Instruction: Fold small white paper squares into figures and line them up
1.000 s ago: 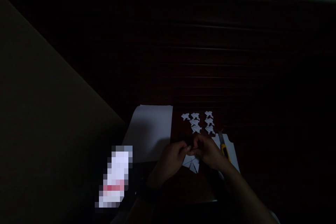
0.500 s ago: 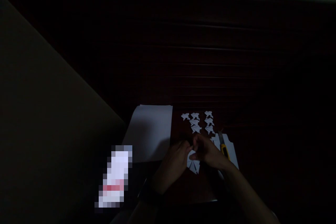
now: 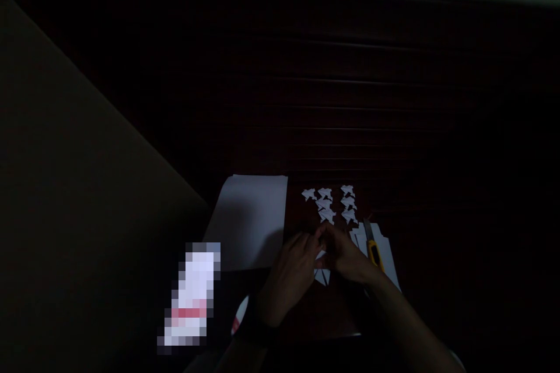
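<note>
A small folded white paper (image 3: pixel 322 276) shows creases and pointed flaps below my fingers; its upper part is mostly covered. My left hand (image 3: pixel 296 261) is closed at the paper's left side, its fingertips meeting those of the other hand. From the right, my right hand (image 3: pixel 345 253) pinches the paper, thumb across its front and fingers bent at its top. Just beyond my hands lie several folded white paper figures (image 3: pixel 326 204) in loose columns on the dark table (image 3: pixel 301 320).
A stack of white paper sheets (image 3: pixel 249 221) lies at the left. On the right, a yellow utility knife (image 3: pixel 374 250) with its blade out rests on white paper pieces (image 3: pixel 388 250). A bright blurred-out screen (image 3: pixel 192 285) is at lower left. A dark slatted surface (image 3: pixel 332 105) rises behind.
My left hand has turned over the paper's edge, back of the hand now up. Both hands have closed together, covering more of the paper. The paper figures and knife stay put.
</note>
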`<state>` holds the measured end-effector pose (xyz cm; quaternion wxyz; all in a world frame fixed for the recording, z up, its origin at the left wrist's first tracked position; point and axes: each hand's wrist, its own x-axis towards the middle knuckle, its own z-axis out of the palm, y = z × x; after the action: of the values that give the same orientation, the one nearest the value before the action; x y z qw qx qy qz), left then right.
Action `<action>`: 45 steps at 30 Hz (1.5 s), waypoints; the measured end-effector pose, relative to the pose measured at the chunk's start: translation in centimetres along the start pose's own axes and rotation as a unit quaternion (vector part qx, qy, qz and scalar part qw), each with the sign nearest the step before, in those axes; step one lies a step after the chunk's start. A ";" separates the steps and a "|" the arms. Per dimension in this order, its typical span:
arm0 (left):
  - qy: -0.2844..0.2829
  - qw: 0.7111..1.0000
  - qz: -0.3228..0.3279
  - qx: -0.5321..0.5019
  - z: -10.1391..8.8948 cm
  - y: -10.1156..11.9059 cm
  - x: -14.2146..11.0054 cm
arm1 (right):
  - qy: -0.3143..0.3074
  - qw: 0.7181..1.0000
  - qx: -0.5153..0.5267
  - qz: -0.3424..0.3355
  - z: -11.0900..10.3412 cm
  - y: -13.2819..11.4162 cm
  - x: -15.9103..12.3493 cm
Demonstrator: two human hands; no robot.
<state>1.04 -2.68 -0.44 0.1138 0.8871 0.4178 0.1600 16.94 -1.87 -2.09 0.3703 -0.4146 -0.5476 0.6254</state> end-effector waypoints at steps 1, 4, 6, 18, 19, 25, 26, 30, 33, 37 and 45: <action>0.002 1.000 0.001 0.001 0.0 0.0 0.0 | 0.010 1.000 -0.012 -0.007 0.1 0.2 0.1; 0.008 1.000 -0.005 0.004 0.0 -0.1 0.0 | 0.043 0.997 -0.057 -0.029 0.3 0.4 0.2; 0.008 1.000 -0.019 0.020 0.0 -0.3 0.0 | 0.047 0.997 -0.054 -0.031 0.5 0.2 0.3; 0.014 0.999 -0.049 -0.002 -0.2 -0.4 0.2 | 0.051 0.998 0.026 0.027 0.8 0.2 0.6; 0.017 0.999 -0.049 -0.013 -0.2 -0.4 0.2 | 0.062 0.997 0.027 0.032 0.9 0.3 0.6; 0.022 0.996 -0.047 -0.069 -0.3 -0.5 0.3 | 0.099 0.994 0.023 0.049 1.2 0.5 0.7; 0.023 0.995 -0.051 -0.079 -0.4 -0.5 0.3 | 0.098 0.993 0.027 0.055 1.1 0.5 0.7; 0.035 0.990 -0.065 -0.123 -0.5 -0.6 0.4 | 0.098 0.992 0.047 0.067 1.1 0.4 0.8; 0.046 0.984 -0.083 -0.152 -0.5 -0.6 0.5 | 0.100 0.990 0.067 0.071 1.1 0.3 0.8; 0.068 0.971 -0.114 -0.198 -0.3 -0.5 0.7 | 0.093 0.987 0.109 0.076 1.1 0.1 0.8; 0.059 0.951 -0.159 -0.256 -0.5 -0.6 0.9 | 0.109 0.979 0.147 0.089 1.4 0.0 0.8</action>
<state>0.96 -1.61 -0.04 0.3366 0.7388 0.5046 0.2936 15.30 -1.63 -2.12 0.4279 -0.4683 -0.3669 0.6804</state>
